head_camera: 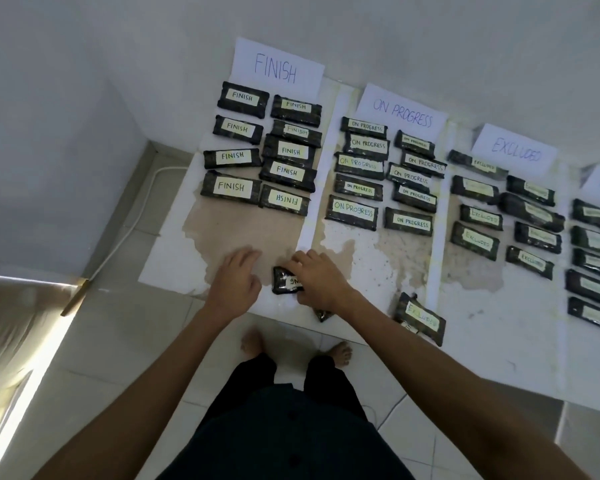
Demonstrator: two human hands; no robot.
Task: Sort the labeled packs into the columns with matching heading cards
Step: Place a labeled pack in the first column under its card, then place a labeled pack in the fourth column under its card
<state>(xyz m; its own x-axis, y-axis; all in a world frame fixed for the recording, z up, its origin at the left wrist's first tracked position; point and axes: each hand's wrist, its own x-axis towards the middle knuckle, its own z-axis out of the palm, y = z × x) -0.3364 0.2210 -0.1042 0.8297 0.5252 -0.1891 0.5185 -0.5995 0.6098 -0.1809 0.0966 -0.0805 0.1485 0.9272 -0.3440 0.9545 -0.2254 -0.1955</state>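
White table (361, 265) bears labeled packs (232, 158) and heading cards (278, 65)

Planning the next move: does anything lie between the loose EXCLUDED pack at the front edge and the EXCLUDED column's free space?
Nothing visible does. The EXCLUDED pack lies atop another pack; only a flat white strip crosses the way to the bare near end of the EXCLUDED column.

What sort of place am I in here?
Probably a room in a home, used for makeshift sorting: tiled floor, bare feet, plain white wall, and a handwritten FINISH heading card.
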